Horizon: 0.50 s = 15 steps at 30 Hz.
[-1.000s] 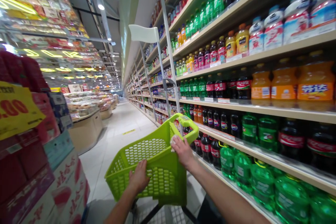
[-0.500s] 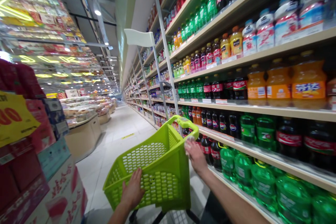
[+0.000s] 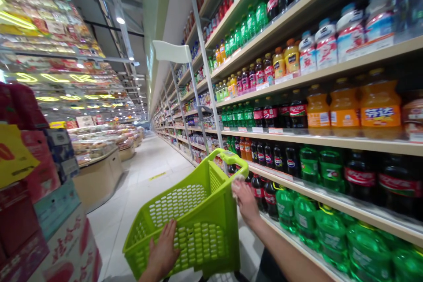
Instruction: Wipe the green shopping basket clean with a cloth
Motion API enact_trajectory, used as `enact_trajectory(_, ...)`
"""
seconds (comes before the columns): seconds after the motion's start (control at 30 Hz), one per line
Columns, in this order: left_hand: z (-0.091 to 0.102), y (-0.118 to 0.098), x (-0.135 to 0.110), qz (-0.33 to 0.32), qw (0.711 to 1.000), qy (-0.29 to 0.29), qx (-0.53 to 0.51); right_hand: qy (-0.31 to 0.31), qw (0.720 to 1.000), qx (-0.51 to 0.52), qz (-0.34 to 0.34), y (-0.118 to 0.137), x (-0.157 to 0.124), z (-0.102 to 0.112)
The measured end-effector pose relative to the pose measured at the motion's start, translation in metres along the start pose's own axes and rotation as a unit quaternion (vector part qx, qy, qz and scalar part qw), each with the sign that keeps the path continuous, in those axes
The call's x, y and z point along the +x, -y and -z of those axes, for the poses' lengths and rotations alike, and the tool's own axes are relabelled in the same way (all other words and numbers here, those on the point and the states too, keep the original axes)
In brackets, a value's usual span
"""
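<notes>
A lime-green plastic shopping cart (image 3: 214,233) with perforated walls stands tilted in view in front of me. My left hand (image 3: 162,249) rests over its near side rim, fingers laid across the edge and thumb set apart. At the cart's handle end, my right hand (image 3: 246,200) is closed around a crumpled whitish cloth or tissue (image 3: 238,185), held against the upper corner under the green handle (image 3: 231,158). The cart's basket shows nothing inside. Part of the right fingers is hidden by the wad.
Shelves of bottled drinks (image 3: 271,131) run along the right, close to my right arm. A pale ladder (image 3: 194,92) leans at them beyond the cart. Stacked boxes (image 3: 59,211) stand at left. The tiled aisle floor (image 3: 142,165) stretches ahead past a display counter (image 3: 99,180).
The view has shifted slightly, so cart and hands sit a little lower and further left. Both hands keep their places on the cart, the right with its wad.
</notes>
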<state>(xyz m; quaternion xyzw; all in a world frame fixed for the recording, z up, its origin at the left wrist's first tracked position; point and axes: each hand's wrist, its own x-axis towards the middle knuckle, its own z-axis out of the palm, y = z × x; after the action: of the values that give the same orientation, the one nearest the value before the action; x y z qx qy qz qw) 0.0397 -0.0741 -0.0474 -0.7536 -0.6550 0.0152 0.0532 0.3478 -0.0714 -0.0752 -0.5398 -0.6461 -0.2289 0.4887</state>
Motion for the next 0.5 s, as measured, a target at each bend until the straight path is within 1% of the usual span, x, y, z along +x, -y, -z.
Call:
enact_trajectory(0.07, -0.001, 0.001, 0.0, -0.003, 1.0, -0.005, 0.005, 0.073, 0.996, -0.001, 0.058, 0.002, -0.036, -0.013)
enact_trajectory(0.1, 0.0, 0.001, 0.001, -0.003, 1.0, -0.005, 0.005, 0.097, 0.992, -0.001, 0.08, 0.002, -0.049, -0.014)
enact_trajectory(0.13, 0.0, 0.001, 0.001, -0.003, 1.0, -0.006, 0.004, 0.104, 0.99, -0.001, 0.092, 0.001, -0.054, -0.011)
enact_trajectory(0.17, 0.0, 0.0, 0.001, -0.004, 1.0, -0.008, 0.003, 0.095, 0.991, -0.003, 0.092, 0.0, -0.052, -0.004)
enact_trajectory(0.2, 0.0, -0.001, 0.0, -0.005, 1.0, -0.011, 0.003, 0.071, 0.994, -0.006, 0.08, -0.002, -0.043, 0.004)
enact_trajectory(0.27, 0.0, -0.004, -0.001, -0.007, 1.0, -0.019, 0.01, 0.007, 0.999, -0.015, 0.038, -0.002, -0.013, 0.02)
enact_trajectory(0.3, 0.0, -0.006, -0.003, -0.007, 1.0, -0.021, 0.017, -0.015, 0.999, -0.018, 0.022, -0.001, 0.003, 0.024)
enact_trajectory(0.33, -0.001, -0.008, -0.004, -0.006, 0.999, -0.022, 0.025, -0.024, 0.999, -0.018, 0.013, 0.001, 0.014, 0.024)
enact_trajectory(0.37, -0.001, -0.009, -0.006, -0.004, 0.999, -0.021, 0.033, -0.019, 1.0, -0.015, 0.014, 0.002, 0.019, 0.021)
enact_trajectory(0.4, -0.001, -0.011, -0.008, -0.002, 0.999, -0.019, 0.041, -0.003, 1.0, -0.012, 0.023, 0.004, 0.016, 0.015)
enact_trajectory(0.43, -0.001, -0.012, -0.01, -0.001, 0.999, -0.017, 0.047, 0.021, 0.999, -0.009, 0.036, 0.005, 0.005, 0.008)
enact_trajectory(0.5, -0.001, -0.014, -0.013, -0.005, 0.998, -0.014, 0.056, 0.081, 0.995, -0.007, 0.062, 0.006, -0.032, -0.008)
